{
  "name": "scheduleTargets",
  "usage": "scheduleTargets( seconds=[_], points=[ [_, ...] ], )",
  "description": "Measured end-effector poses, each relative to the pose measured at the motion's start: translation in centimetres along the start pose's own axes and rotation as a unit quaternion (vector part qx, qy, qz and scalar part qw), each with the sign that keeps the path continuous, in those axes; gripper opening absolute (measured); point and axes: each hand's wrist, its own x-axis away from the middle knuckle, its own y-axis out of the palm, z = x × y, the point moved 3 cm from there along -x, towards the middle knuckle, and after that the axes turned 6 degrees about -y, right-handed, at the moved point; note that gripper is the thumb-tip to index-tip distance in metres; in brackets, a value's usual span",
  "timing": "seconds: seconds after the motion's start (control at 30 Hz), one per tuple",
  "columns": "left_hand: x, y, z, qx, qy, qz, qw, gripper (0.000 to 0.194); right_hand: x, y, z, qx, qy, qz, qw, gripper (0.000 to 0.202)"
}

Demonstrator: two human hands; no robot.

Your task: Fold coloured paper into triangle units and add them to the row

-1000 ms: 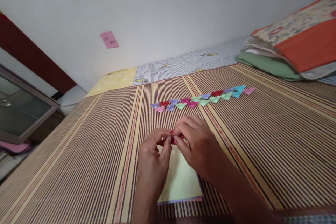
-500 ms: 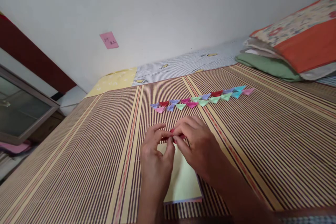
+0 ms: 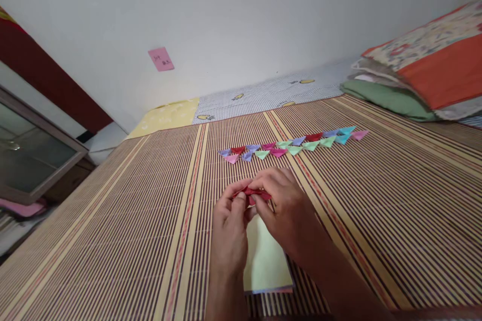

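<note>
A small piece of folded red paper (image 3: 251, 194) is pinched between my two hands. My left hand (image 3: 231, 215) grips its left end, thumb in front and fingers behind. On its right part, my right hand (image 3: 280, 200) closes with thumb and index finger, so some of the paper is hidden. Beneath the hands lies a stack of pale yellow paper sheets (image 3: 268, 258), with other colours showing at its lower edge. Beyond them, several folded paper triangles (image 3: 294, 149) in pink, red, blue, green and cyan lie in two slanting rows.
A striped bamboo mat (image 3: 113, 230) covers the surface. Stacked bedding with an orange pillow (image 3: 444, 70) sits at the back right. On the white wall sticks a pink note (image 3: 161, 59). A framed glass panel (image 3: 33, 145) stands at the left.
My left hand has shifted right and its fingers have closed in on the red paper. More of the red paper shows now. The whole view has moved slightly.
</note>
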Motion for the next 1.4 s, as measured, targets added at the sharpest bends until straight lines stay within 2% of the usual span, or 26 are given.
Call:
scheduleTargets(
  seconds=[0.2,0.3,0.43,0.8,0.93,1.13,1.4],
  points=[
    [0.02,0.22,0.09,-0.065,0.02,0.017,0.998,0.022,0.14,0.41,-0.17,0.023,-0.023,-0.02,0.999,0.021],
    [0.2,0.39,0.34,-0.069,0.036,0.031,0.996,0.022,0.17,0.51,-0.34,0.031,-0.025,-0.003,0.999,0.02],
    [0.37,0.56,0.33,-0.055,0.048,0.024,0.997,0.021,0.09,0.26,-0.28,0.005,0.006,0.026,1.0,0.016],
    [-0.09,0.64,0.07,0.081,-0.042,-0.022,0.996,0.031,0.03,-0.05,-0.17,0.011,0.006,0.025,1.0,0.017],
    [-0.25,0.26,0.03,0.124,-0.051,-0.001,0.991,0.026,-0.03,-0.2,-0.17,0.02,-0.001,0.024,1.0,0.013],
    [-0.28,0.64,-0.16,0.146,-0.006,0.028,0.989,0.024,-0.09,-0.06,-0.36,0.061,0.005,0.021,0.998,0.013],
    [-0.08,0.92,-0.47,0.093,0.01,0.044,0.995,0.026,0.22,-0.18,0.08,0.09,-0.008,0.016,0.996,0.015]
  ],
)
